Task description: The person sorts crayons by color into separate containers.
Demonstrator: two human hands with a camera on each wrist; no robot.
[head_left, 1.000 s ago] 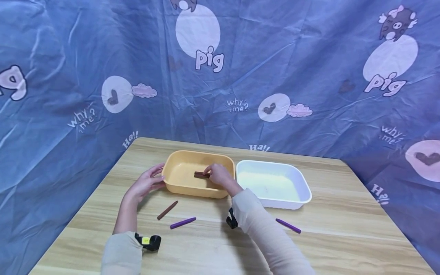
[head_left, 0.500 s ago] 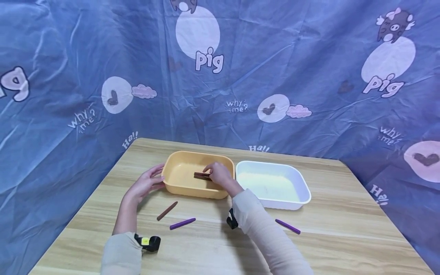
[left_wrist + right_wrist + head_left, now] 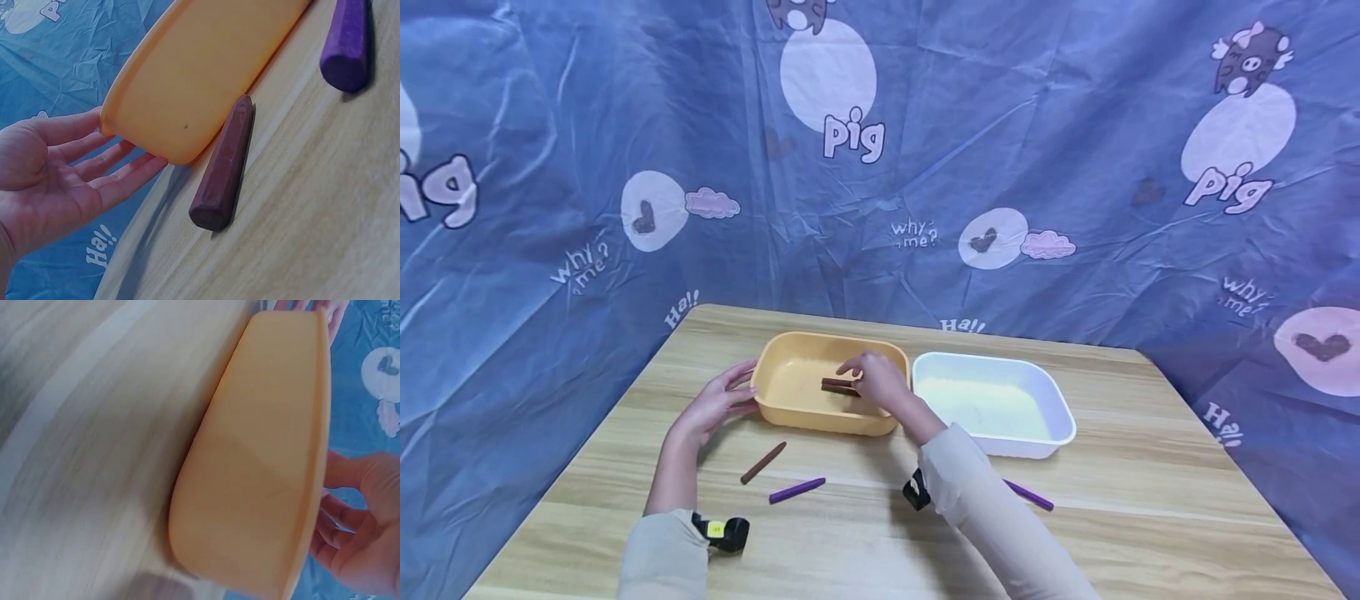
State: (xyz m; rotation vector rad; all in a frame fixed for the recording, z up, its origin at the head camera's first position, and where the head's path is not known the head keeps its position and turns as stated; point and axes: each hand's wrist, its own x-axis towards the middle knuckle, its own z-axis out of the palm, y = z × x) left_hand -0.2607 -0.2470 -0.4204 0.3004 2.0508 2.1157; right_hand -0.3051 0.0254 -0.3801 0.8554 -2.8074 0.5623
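My left hand (image 3: 715,404) is at the left end of the yellow plastic basin (image 3: 827,421), its fingers fairly straight and touching the rim and outer wall, as the left wrist view also shows. Inside the basin lie brown crayons (image 3: 835,388), side by side, partly covered by my right hand (image 3: 880,382). That hand reaches over the near rim, index finger raised above the crayons. In the right wrist view the basin wall hides its fingertips. On the table near my left hand lies another brown crayon (image 3: 225,165).
A white basin (image 3: 992,446) stands right beside the yellow one. One purple crayon (image 3: 797,490) lies in front of the yellow basin; a second purple crayon (image 3: 1030,495) is by my right sleeve, partly covered. A blue printed curtain (image 3: 880,183) hangs behind the wooden table (image 3: 1150,467).
My right hand's fingers have lifted off the brown crayon, which stays in the yellow basin. The right forearm has shifted slightly to the right; the left hand keeps its place.
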